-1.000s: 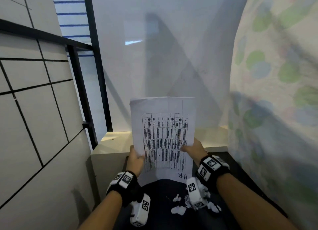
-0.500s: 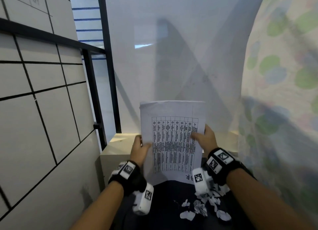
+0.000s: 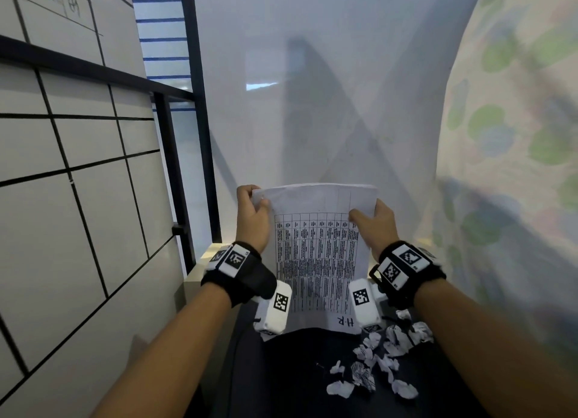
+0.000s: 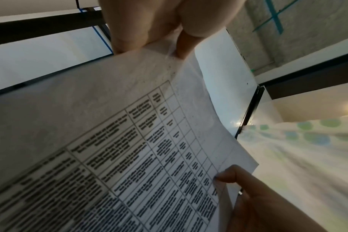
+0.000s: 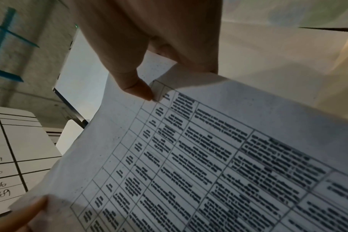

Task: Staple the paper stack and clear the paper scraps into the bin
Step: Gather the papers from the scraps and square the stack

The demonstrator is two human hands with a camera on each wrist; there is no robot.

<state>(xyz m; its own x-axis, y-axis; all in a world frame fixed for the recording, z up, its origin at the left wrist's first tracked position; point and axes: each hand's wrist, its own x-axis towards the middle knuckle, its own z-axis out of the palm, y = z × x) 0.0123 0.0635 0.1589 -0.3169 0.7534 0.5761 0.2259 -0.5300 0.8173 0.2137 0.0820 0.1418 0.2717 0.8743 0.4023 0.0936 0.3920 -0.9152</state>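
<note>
- Two hands hold one paper stack upright above a dark tabletop; no stapler and no bin appear in any view.
- At 9 o'clock of the stack, the left hand pinches the upper left corner, thumb in front, fingers behind; the left wrist view confirms that pinch.
- Centre: the stack's lower edge sits at or just above the tabletop, contact not discernible. The printed table faces the person, the sheets bowing slightly.
- At 3 o'clock of the stack, the right hand grips the upper right edge, thumb pressed on the front face, fingers behind.
- At 5 o'clock of the stack, paper scraps lie scattered on the tabletop, near the right forearm and apart from the stack.
- Judgement: the sheets are likely being squared ahead of stapling. No staple is visible at either top corner, so stapling appears outstanding.
- Judgement: scrap clearance is not begun; both parts of the task remain.
</note>
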